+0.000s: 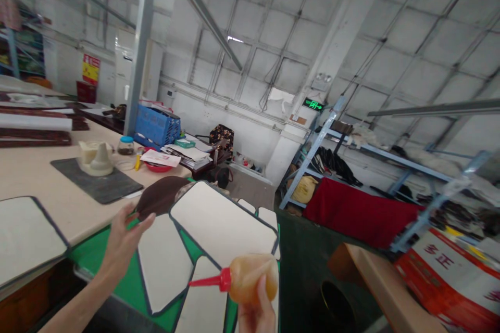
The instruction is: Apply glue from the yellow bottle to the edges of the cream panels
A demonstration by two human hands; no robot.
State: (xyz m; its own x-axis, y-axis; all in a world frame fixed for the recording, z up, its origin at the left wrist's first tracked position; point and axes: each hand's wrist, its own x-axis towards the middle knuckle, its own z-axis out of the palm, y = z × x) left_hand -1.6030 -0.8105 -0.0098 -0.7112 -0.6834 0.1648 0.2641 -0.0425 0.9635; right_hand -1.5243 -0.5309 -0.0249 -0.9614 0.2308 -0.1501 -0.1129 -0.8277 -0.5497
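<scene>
My right hand (258,312) is wrapped round a squeeze bottle (253,277) of amber liquid, whose red nozzle points left. My left hand (127,237) hovers with fingers apart at the left edge of the green surface (94,250), beside a dark brown piece (161,195). Whether its fingertips touch that piece I cannot tell. Several white panels with dark edges lie on the green surface: a large one (222,218) behind the bottle, and a smaller one (164,260) between my hands.
A beige table (35,166) at the left bears a dark mat (117,187), a tape dispenser (97,158), a jar (125,145) and another white panel (27,234). Behind stands a blue crate (156,125). At the right are blue shelving (312,158), a cardboard box (386,281) and a red-and-white box (449,276).
</scene>
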